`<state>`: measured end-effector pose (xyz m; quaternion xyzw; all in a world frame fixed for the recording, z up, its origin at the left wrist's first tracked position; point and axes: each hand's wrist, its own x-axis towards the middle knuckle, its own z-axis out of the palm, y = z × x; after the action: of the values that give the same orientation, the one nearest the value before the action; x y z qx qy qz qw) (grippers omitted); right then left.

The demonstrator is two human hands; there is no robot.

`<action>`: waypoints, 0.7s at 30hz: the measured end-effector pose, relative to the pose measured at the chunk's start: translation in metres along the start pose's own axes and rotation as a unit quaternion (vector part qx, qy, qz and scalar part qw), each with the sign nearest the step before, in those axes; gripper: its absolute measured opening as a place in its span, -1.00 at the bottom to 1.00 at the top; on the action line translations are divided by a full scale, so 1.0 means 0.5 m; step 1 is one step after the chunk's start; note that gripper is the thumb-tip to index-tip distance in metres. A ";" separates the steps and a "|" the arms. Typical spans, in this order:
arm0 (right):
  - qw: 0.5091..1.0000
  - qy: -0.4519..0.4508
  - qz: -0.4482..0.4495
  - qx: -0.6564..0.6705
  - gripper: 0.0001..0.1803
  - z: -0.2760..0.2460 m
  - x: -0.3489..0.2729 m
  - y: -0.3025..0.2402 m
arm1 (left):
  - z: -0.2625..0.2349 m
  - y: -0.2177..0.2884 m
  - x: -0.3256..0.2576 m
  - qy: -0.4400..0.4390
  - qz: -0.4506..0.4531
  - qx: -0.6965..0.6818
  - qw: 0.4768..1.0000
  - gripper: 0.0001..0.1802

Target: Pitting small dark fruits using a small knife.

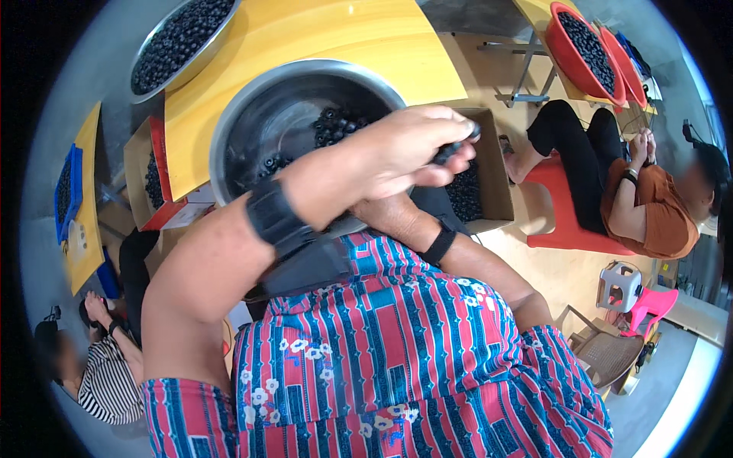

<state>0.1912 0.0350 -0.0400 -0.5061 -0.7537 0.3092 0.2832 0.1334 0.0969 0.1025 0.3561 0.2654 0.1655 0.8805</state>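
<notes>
My left hand [424,149] reaches across to the right, over the near side of a cardboard box [496,175]. Its fingers are closed around a few small black round parts [447,153], whose exact kind I cannot make out. Below it crosses my right arm; the back of my right hand [382,214] shows near the rim of a large metal bowl [229,122], its fingers hidden under my left forearm. Inside the bowl lie loose black round parts [332,126], with bare metal around them. More of the same black parts [464,191] fill the cardboard box.
The bowl is by a yellow table [305,30], where another metal bowl [221,46] holds black parts. A red-edged box [156,175] stands left. Co-workers sit at left [111,382] and at right on a red stool [546,206], near red basins [561,46].
</notes>
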 end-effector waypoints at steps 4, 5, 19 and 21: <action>0.911 -0.114 0.198 0.344 -0.43 -0.127 -0.010 -0.110 | 0.053 -0.020 0.106 0.074 -0.014 0.031 0.997 -0.33; 0.929 -0.076 0.118 0.342 -0.46 -0.104 -0.018 -0.088 | 0.042 -0.021 0.119 0.088 -0.031 0.022 0.995 -0.29; 0.981 0.121 0.035 0.150 -0.82 -0.058 0.019 -0.045 | -0.132 -0.025 -0.167 0.188 0.219 0.214 0.933 -0.80; 0.972 0.138 0.035 0.188 -0.84 -0.055 0.023 -0.025 | -0.178 -0.079 -0.202 0.272 0.196 0.256 0.907 -0.82</action>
<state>0.2006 0.0469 -0.0117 -0.5079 -0.6176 0.3824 0.4631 0.0040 0.0693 0.0557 0.5553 0.4527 0.3517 0.6025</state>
